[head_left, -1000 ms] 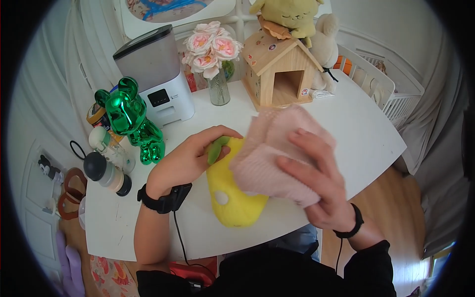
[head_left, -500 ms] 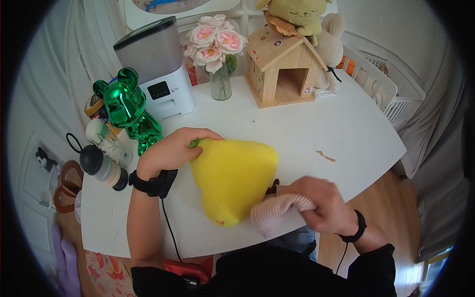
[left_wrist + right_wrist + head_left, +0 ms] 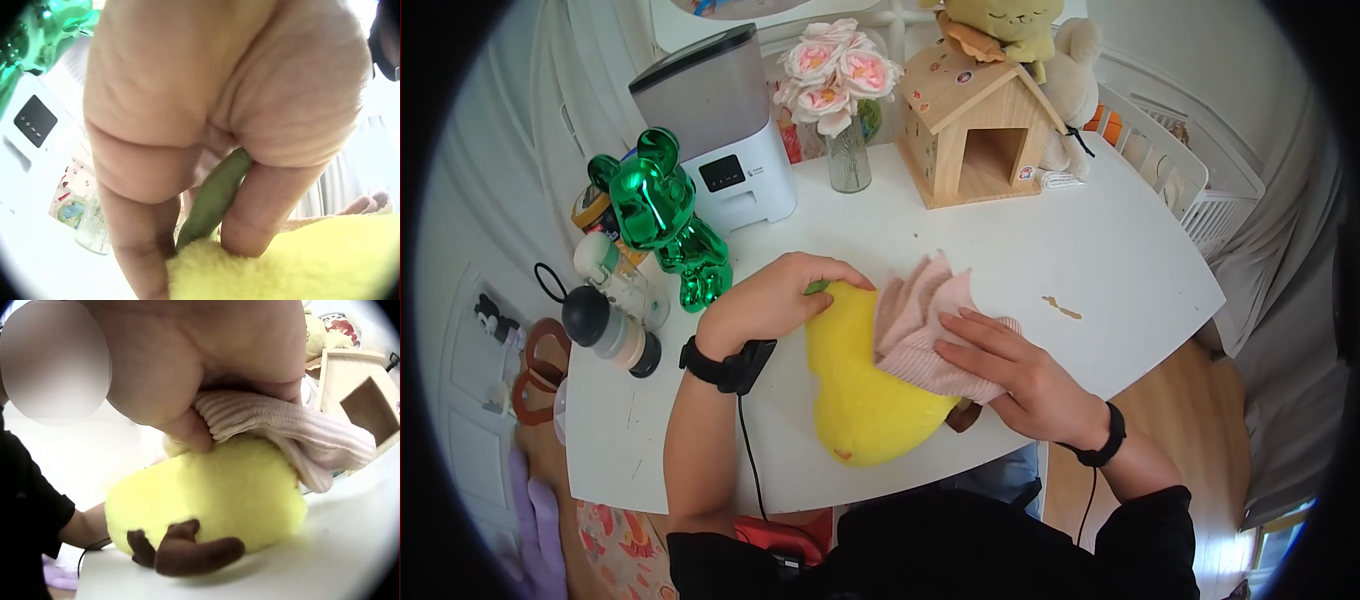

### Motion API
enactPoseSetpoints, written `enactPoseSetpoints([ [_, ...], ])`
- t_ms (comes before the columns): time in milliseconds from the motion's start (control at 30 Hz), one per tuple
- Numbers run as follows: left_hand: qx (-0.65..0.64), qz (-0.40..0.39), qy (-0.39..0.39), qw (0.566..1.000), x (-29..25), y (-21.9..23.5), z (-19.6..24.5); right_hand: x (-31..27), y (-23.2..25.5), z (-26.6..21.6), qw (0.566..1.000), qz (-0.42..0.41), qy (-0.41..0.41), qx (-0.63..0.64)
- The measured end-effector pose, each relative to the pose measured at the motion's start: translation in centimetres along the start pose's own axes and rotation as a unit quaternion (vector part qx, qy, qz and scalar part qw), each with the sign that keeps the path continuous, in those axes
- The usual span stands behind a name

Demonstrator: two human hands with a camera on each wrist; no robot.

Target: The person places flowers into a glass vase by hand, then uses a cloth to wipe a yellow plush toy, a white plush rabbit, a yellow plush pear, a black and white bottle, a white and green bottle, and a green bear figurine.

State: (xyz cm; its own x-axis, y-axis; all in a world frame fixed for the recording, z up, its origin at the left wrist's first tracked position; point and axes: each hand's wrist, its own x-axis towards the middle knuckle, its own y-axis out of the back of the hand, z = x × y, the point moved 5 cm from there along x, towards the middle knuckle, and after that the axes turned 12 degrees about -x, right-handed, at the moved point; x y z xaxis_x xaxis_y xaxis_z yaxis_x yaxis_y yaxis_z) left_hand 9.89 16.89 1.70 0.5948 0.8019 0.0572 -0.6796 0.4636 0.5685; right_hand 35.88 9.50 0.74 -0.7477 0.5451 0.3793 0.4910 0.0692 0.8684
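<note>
A yellow plush toy lies on the white table in the head view, with a green stem at its top and brown, stubby limbs on its right side. My left hand grips the top of the toy; in the left wrist view its thumb and fingers straddle the stem. A folded pink ribbed cloth lies over the toy's right side. My right hand holds this cloth against the plush, fingers on top and thumb along its lower edge, as the right wrist view shows.
Left of the toy stand a shiny green bear figure, a black-topped bottle and a clear bottle. Behind are a white-and-grey dispenser, a vase of pink roses and a wooden house with plush toys.
The cloth was raised over the toy, then bunched low at its right; now it lies fanned out on the toy's upper right. The toy has turned, hiding a white spot.
</note>
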Motion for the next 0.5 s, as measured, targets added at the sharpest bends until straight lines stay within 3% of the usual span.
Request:
enactPoseSetpoints([
  [67, -0.003, 0.007, 0.0, 1.0, 0.3, 0.0, -0.2, -1.6, 0.4, 0.2, 0.999, 0.012, -0.026, -0.032],
  [200, -0.019, -0.01, 0.07, 0.997, 0.3, -0.3, -1.1, -4.4, 1.4, 0.9, 0.998, 0.003, -0.04, -0.05],
  [300, -0.006, -0.019, 0.072, 0.997, 0.0, -0.4, -2.3, -5.4, 1.7, 2.1, 0.992, -0.03, -0.106, -0.057],
  [367, 0.019, -0.035, 0.064, 0.997, 0.0, -0.6, -2.1, -5.4, 4.2, 2.4, 0.978, 0.106, -0.178, -0.034],
  [400, 0.005, -0.045, 0.092, 0.995, 0.0, -0.8, -2.1, -4.9, 4.5, 2.0, 0.977, 0.109, -0.183, -0.032],
  [467, -0.005, -0.064, 0.12, 0.991, 0.2, -1.2, -2.0, -3.6, 5.9, 0.0, 0.948, 0.288, -0.125, -0.043],
  [500, -0.009, -0.064, 0.141, 0.988, 0.2, -1.3, -2.1, -2.5, 5.3, -1.4, 0.956, 0.282, -0.066, -0.047],
])
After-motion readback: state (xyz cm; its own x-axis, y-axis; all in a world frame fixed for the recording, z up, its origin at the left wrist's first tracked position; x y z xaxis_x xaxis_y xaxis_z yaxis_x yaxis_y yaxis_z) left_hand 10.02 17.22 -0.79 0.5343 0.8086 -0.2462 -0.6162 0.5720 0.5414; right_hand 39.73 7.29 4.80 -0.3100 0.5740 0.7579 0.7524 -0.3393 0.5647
